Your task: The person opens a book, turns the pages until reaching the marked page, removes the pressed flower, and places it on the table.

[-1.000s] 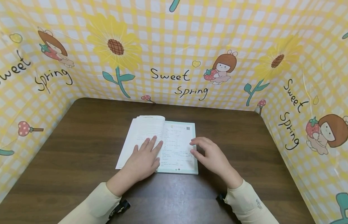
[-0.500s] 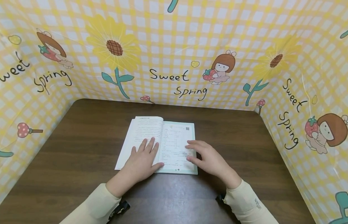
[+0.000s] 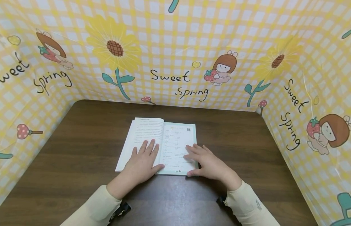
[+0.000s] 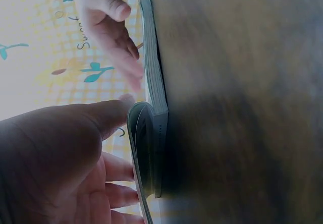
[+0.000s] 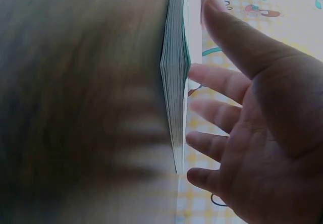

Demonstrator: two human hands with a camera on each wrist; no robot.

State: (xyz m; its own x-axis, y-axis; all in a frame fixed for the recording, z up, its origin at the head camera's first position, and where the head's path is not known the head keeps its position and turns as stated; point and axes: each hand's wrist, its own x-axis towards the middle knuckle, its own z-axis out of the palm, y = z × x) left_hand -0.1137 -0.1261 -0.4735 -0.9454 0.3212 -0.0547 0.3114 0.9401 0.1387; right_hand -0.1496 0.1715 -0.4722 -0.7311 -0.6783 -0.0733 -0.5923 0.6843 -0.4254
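An open book with printed pages lies on the brown table. My left hand rests spread on the left page, its thumb reaching past the fold near the bottom edge. In the left wrist view, the left-hand leaves of the book bow up from the spine under the fingers. My right hand is spread over the right page's outer edge, thumb near the lower right corner. The right wrist view shows its straight fingers close along the thick page block.
A yellow checked cloth with flowers and cartoon figures stands round the back and both sides of the table. Black straps show beneath the cream sleeves.
My left thumb has swung out to the right over the fold, and the fingers have drawn slightly down the page. My right hand has moved left onto the right page, its fingers spreading.
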